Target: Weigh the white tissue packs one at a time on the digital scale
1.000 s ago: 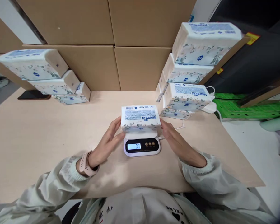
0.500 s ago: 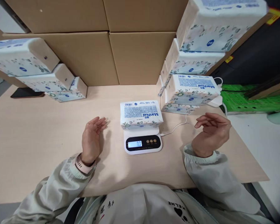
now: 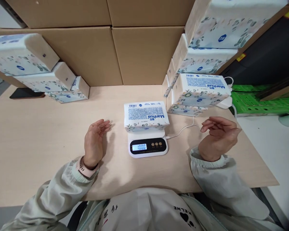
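A white tissue pack (image 3: pixel 145 115) with blue print lies on a small white scale (image 3: pixel 148 148), whose lit display reads 100.0. Left of the scale, my left hand (image 3: pixel 94 142) rests edge-down near the wooden table, fingers slightly curled and holding nothing. To the right of the scale my right hand (image 3: pixel 218 138) is also bare, its fingers loosely bent and apart. Neither hand touches the pack or the scale.
Stacked tissue packs (image 3: pixel 60 77) stand at the back left beside a dark phone (image 3: pixel 26 93). Another stack (image 3: pixel 203 89) rises at the back right. Cardboard boxes (image 3: pixel 144 54) line the back. A white cable (image 3: pixel 183 129) runs from the scale.
The scale's display has gone from about 7.0 to 100.0. The view has shifted slightly; both hands and the pack keep their places.
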Demonstrator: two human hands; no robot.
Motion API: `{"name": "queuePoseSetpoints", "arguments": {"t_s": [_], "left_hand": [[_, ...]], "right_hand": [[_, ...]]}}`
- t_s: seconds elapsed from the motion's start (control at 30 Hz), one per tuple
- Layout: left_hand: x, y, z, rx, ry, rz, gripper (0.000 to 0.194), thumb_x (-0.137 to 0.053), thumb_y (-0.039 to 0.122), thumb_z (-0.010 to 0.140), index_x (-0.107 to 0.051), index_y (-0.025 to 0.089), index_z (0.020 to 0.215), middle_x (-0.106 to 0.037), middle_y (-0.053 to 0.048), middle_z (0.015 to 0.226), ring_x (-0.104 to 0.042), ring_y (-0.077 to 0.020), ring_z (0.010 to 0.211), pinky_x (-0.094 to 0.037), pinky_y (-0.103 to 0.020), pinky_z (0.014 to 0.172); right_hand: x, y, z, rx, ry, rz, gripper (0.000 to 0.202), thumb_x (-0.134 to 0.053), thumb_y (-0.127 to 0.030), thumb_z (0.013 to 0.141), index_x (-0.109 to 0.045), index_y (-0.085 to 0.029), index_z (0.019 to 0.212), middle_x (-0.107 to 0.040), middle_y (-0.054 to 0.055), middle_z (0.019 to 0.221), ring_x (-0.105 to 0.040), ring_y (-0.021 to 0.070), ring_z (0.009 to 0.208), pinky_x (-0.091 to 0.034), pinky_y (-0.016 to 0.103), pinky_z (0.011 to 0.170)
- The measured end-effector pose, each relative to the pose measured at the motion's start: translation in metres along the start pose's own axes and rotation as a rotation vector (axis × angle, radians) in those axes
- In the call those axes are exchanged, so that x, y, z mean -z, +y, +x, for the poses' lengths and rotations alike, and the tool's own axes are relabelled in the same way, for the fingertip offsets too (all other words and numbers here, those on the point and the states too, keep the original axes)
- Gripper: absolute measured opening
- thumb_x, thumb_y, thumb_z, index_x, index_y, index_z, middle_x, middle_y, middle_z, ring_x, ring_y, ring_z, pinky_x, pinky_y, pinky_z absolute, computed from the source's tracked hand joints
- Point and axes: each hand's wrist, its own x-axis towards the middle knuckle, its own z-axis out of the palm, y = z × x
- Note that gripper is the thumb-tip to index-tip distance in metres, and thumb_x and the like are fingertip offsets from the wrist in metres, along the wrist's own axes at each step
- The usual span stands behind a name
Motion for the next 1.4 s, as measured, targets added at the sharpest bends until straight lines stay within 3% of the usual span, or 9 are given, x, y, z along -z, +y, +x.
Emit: {"name": "queuePoseSetpoints", "arguments": {"t_s": [0.77,1.23,1.33,1.4], "left_hand": [[-0.002,0.002,-0.002,0.001,0.001,0.011,0.038,-0.075,0.046,0.076,-0.07,0.017,0.1,-0.078,-0.009,0.101,-0.071,-0.0208,0.093,-0.051,-0.037,0.096],[-0.001,0.001,-0.001,-0.015,-0.003,0.016,0.036,-0.074,0.046,0.079,-0.07,0.017,0.1,-0.077,-0.01,0.102,-0.072,-0.0208,0.093,-0.053,-0.038,0.098],[0.001,0.0,-0.001,-0.016,-0.004,0.012,0.035,-0.075,0.045,0.08,-0.071,0.017,0.1,-0.077,-0.01,0.102,-0.072,-0.0211,0.092,-0.053,-0.039,0.099],[0.003,-0.001,-0.002,-0.051,-0.023,0.025,0.037,-0.074,0.049,0.082,-0.073,0.017,0.102,-0.077,-0.01,0.106,-0.072,-0.0229,0.097,-0.053,-0.042,0.103]], "right_hand": [[0.003,0.001,-0.002,0.001,-0.037,-0.05,0.055,-0.04,-0.057,0.097,-0.072,-0.014,0.082,-0.067,0.003,0.064,-0.052,0.0133,0.045,-0.034,0.029,0.048],[0.0,-0.001,-0.006,0.017,-0.043,-0.045,0.052,-0.037,-0.048,0.1,-0.072,-0.014,0.08,-0.065,0.003,0.063,-0.051,0.0126,0.046,-0.034,0.029,0.05],[0.006,0.002,-0.008,0.052,-0.112,-0.062,0.05,-0.039,-0.048,0.101,-0.074,-0.017,0.083,-0.066,0.002,0.067,-0.05,0.0128,0.049,-0.037,0.029,0.053],[0.012,0.004,-0.009,0.052,-0.276,-0.114,0.048,-0.042,-0.051,0.102,-0.076,-0.019,0.089,-0.07,0.003,0.074,-0.057,0.015,0.058,-0.045,0.031,0.06]]}}
